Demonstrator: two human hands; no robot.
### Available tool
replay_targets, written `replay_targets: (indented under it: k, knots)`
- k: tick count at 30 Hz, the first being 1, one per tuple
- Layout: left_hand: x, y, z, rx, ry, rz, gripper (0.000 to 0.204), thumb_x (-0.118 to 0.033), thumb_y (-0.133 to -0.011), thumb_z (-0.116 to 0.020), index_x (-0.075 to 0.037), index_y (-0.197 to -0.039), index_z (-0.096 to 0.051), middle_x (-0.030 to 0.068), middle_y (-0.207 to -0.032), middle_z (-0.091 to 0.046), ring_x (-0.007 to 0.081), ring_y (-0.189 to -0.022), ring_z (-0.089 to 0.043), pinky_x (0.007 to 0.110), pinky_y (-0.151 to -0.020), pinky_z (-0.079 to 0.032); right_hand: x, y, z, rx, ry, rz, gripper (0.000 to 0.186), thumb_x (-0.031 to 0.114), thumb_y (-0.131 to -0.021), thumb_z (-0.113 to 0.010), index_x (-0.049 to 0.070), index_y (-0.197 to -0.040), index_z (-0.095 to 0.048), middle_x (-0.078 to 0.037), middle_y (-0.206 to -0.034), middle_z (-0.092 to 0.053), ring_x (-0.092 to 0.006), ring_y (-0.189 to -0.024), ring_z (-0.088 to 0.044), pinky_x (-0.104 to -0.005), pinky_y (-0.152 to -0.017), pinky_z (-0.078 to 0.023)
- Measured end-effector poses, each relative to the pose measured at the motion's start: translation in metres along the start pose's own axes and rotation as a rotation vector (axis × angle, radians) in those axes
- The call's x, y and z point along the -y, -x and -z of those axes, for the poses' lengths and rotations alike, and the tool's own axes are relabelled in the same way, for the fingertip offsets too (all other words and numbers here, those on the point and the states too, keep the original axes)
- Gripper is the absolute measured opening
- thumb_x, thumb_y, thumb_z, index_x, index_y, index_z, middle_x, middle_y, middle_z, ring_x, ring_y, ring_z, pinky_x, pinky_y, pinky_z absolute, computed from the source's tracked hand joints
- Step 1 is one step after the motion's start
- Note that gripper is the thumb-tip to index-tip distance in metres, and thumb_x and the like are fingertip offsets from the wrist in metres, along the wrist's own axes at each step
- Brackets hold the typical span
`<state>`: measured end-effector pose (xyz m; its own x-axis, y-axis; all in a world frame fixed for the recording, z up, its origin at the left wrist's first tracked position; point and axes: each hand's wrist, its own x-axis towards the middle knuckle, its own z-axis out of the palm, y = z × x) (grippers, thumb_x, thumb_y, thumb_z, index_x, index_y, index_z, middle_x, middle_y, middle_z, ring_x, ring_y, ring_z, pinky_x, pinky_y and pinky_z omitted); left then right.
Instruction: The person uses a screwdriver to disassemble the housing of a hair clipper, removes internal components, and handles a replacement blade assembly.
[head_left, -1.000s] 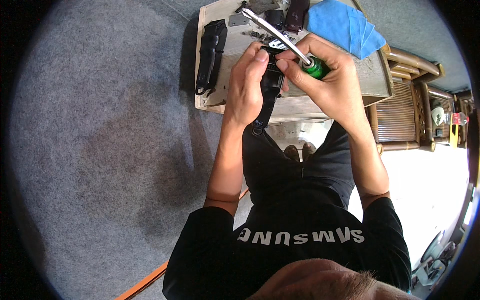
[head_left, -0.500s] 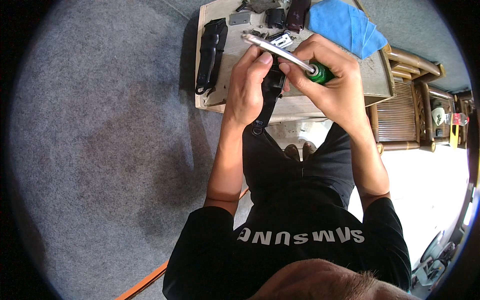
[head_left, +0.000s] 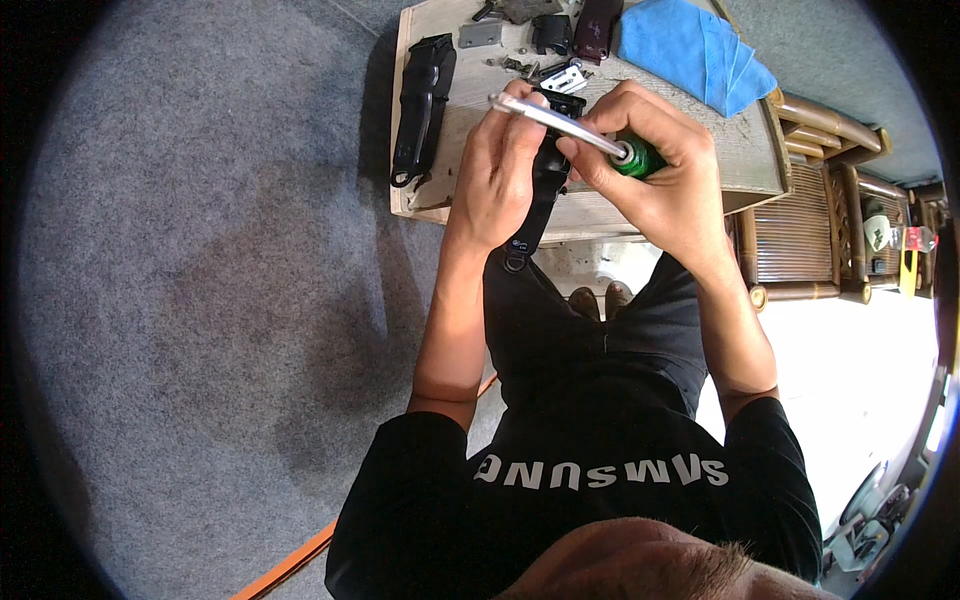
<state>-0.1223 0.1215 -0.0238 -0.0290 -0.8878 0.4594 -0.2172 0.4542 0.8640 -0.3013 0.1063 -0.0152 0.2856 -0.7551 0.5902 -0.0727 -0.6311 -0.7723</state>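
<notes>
My left hand (head_left: 490, 180) is wrapped round a black clipper body (head_left: 542, 205), whose looped end hangs past the table's near edge. My right hand (head_left: 670, 190) grips a screwdriver with a green handle (head_left: 645, 157); its thumb and fingertips are at the clipper's upper part. The steel shaft (head_left: 570, 128) slants left across the clipper to above my left fingers, partly hiding the clipper head. Just beyond lie a silver blade piece (head_left: 564, 80) and small dark parts (head_left: 520, 66). A second black clipper (head_left: 420, 115) lies to the left on the wooden table (head_left: 750, 165).
A blue cloth (head_left: 680, 55) lies at the table's right, beside a maroon casing (head_left: 597, 25), a black part (head_left: 550, 35) and a grey plate (head_left: 480, 35). Bamboo furniture (head_left: 790, 240) stands to the right. An orange strip (head_left: 280, 563) crosses the carpet at lower left.
The screwdriver's tip has swung down from above the small parts to over my left fingers. My right hand has shifted a little lower, and my left fingers have moved slightly on the clipper.
</notes>
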Motion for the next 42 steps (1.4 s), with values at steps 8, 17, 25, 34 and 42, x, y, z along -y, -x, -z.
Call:
replay_targets:
  k: [8,17,25,34,42]
  knots:
    - [0.012,0.001,0.001,0.064,0.174,0.214,0.034,-0.031,-0.112,-0.047,-0.003,-0.096,-0.056,-0.0035,-0.076,-0.044,0.0054,-0.069,-0.034,0.027,-0.059,-0.03,-0.004,0.0,-0.004,-0.025,-0.176,-0.146,0.009,0.003,-0.087,-0.076,-0.001,-0.093,-0.07,-0.005,-0.078,-0.071,-0.0121,-0.073,-0.07,-0.0258,-0.066,-0.054]
    - [0.009,-0.001,0.003,0.07,0.138,0.214,0.035,-0.03,-0.11,-0.045,-0.002,-0.093,-0.057,-0.0018,-0.072,-0.044,0.0075,-0.066,-0.037,0.029,-0.058,-0.032,-0.003,-0.004,-0.008,-0.07,-0.223,-0.197,0.007,0.006,-0.094,-0.073,0.0,-0.094,-0.07,-0.003,-0.071,-0.07,-0.0076,-0.065,-0.07,-0.0226,-0.06,-0.052]
    - [0.009,-0.006,0.005,0.122,0.068,0.213,0.04,-0.033,-0.109,-0.039,-0.001,-0.098,-0.059,0.004,-0.072,-0.055,0.0113,-0.064,-0.051,0.028,-0.059,-0.042,0.006,-0.011,-0.003,-0.053,-0.41,-0.331,0.015,0.003,-0.094,-0.072,-0.003,-0.105,-0.064,-0.004,-0.076,-0.068,-0.0099,-0.063,-0.067,-0.0251,-0.057,-0.051]
    - [-0.003,-0.003,0.0,0.111,0.171,0.276,0.04,-0.034,-0.11,-0.035,-0.003,-0.1,-0.059,0.0063,-0.071,-0.062,0.0123,-0.061,-0.06,0.027,-0.06,-0.049,0.008,-0.015,0.007,0.075,-0.461,-0.416,0.019,0.009,-0.096,-0.072,-0.002,-0.109,-0.063,-0.005,-0.075,-0.067,-0.0111,-0.063,-0.067,-0.0238,-0.056,-0.046]
    - [0.006,-0.001,0.001,0.106,0.406,0.326,0.039,-0.032,-0.11,-0.031,-0.002,-0.1,-0.055,0.0084,-0.071,-0.065,0.0127,-0.064,-0.061,0.027,-0.064,-0.05,0.002,-0.019,0.002,0.035,-0.353,-0.438,0.021,0.016,-0.099,-0.072,-0.002,-0.107,-0.066,-0.004,-0.073,-0.067,-0.0106,-0.06,-0.066,-0.0239,-0.055,-0.046]
